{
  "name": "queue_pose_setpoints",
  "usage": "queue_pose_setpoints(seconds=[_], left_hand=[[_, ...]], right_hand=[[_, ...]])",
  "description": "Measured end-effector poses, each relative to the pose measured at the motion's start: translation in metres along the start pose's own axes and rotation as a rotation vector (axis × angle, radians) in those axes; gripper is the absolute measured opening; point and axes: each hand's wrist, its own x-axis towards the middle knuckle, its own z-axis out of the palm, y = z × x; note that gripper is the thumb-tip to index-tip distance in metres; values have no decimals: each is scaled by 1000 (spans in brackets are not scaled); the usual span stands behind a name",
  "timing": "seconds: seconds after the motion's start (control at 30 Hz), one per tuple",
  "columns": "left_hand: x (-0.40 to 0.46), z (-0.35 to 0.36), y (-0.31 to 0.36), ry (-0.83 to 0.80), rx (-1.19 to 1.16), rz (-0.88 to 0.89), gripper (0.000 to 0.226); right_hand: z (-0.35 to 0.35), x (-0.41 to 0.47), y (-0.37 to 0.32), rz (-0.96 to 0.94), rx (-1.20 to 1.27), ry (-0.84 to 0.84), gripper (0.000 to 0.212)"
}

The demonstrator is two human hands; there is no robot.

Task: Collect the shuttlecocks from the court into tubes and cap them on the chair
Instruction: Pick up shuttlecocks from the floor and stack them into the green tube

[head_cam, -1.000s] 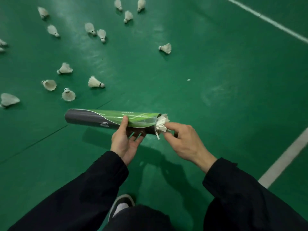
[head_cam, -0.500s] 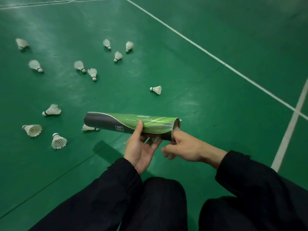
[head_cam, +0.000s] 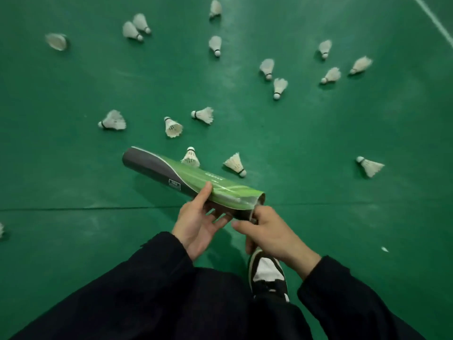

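Observation:
My left hand (head_cam: 196, 227) grips a long green and grey shuttlecock tube (head_cam: 186, 175), thumb on top and fingers underneath, holding it slanted above the green court. My right hand (head_cam: 274, 236) is at the tube's open right end, thumb on the rim and fingers curled below it. No shuttlecock shows at the mouth. Several white shuttlecocks lie on the floor beyond; the nearest are one (head_cam: 190, 157) just behind the tube, one (head_cam: 235, 164) to its right, and one (head_cam: 370, 165) further right.
My black and white shoe (head_cam: 268, 278) stands on the floor under my right hand. A white court line (head_cam: 434, 20) crosses the top right corner. A dark floor seam (head_cam: 73, 208) runs across at tube height. More shuttlecocks spread towards the top.
The shuttlecock that stuck out of the tube's mouth a second ago is gone from sight. The view has swung, and more shuttlecocks now lie close ahead. My right hand stays at the mouth.

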Motion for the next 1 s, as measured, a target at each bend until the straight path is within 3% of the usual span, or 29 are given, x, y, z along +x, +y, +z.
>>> queue_pose_setpoints(seconds=[0.1,0.2,0.27,0.33,0.5,0.6,0.67,0.73,0.83,0.9,1.0], left_hand=[[15,-37,13,100,-56,55,46],[23,-68,31,221,-90,109,50],[24,-82,43,256,-91,121,46],[25,-88,53,255,-65,134,44],[24,-84,81,263,21,184,43],[12,-90,100,302,49,213,44],[4,-92,106,327,50,244,44],[2,-94,107,344,21,277,43],[14,-95,96,355,-32,299,39],[26,-90,85,343,-70,286,41],[38,-73,70,295,-138,260,49]], right_hand=[[12,33,1,-150,98,-52,8],[1,82,22,-143,101,126,16],[-10,123,40,-123,-127,238,17],[-21,162,50,-137,-387,271,33],[-44,235,58,-234,-1071,30,58],[-59,252,67,-190,-1319,-5,42],[-66,248,62,-92,-1078,-40,26],[-60,226,49,-50,-497,-86,13],[-33,170,17,-329,174,-70,7],[-9,145,8,-522,236,-99,14],[16,136,19,-722,-83,-2,14]])
